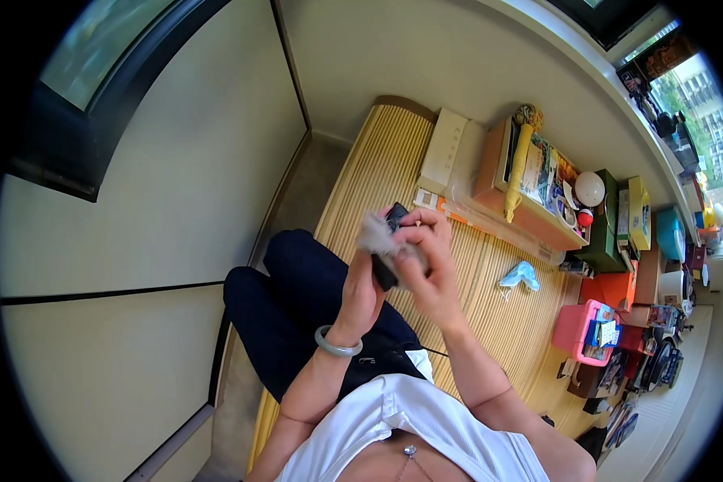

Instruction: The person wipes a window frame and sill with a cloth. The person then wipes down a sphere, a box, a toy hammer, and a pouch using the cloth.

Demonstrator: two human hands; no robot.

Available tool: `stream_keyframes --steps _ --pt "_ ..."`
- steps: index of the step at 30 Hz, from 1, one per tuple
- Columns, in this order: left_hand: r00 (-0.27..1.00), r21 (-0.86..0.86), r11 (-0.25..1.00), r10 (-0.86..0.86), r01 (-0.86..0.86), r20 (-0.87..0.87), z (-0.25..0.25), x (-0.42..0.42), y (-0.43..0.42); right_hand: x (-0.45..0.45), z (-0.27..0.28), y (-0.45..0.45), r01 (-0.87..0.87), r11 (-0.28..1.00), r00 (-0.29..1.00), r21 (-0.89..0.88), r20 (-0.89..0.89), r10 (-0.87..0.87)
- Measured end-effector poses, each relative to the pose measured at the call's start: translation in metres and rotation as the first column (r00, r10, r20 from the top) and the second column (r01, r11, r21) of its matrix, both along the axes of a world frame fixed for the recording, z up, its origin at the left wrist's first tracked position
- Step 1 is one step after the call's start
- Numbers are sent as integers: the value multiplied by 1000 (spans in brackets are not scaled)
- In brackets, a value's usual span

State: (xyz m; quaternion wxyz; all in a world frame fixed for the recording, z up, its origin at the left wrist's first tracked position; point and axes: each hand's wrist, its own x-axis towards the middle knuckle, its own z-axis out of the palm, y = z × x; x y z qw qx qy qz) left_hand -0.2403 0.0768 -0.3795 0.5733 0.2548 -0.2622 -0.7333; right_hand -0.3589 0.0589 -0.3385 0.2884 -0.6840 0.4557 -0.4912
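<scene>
In the head view both of my hands meet above my lap. My left hand (360, 293), with a pale bangle (338, 342) at the wrist, is closed around a small black object (385, 275) whose kind I cannot make out. A whitish-grey, crumpled cloth or tissue (375, 234) lies against that object. With bent fingers, my right hand (432, 265) pinches the cloth and presses it to the black object. The fingers and the cloth hide much of the object, and the cloth's edge is blurred.
I sit on a slatted bamboo mat (490, 337). A light-blue face mask (520, 276) lies to the right. Along the wall stand a white box (443, 150), a carton of books (490, 181), a pink basket (569, 333) and several other boxes. A windowsill (570, 48) runs above.
</scene>
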Motion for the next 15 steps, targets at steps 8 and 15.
stream_keyframes --steps 8,15 --pt "964 -8 999 47 -47 261 -15 1 4 11 -18 -14 170 946 897 276 355 -265" --pt "993 -60 994 95 -91 71 6 4 -5 -9 -8 -6 -138 936 723 324 679 -128"
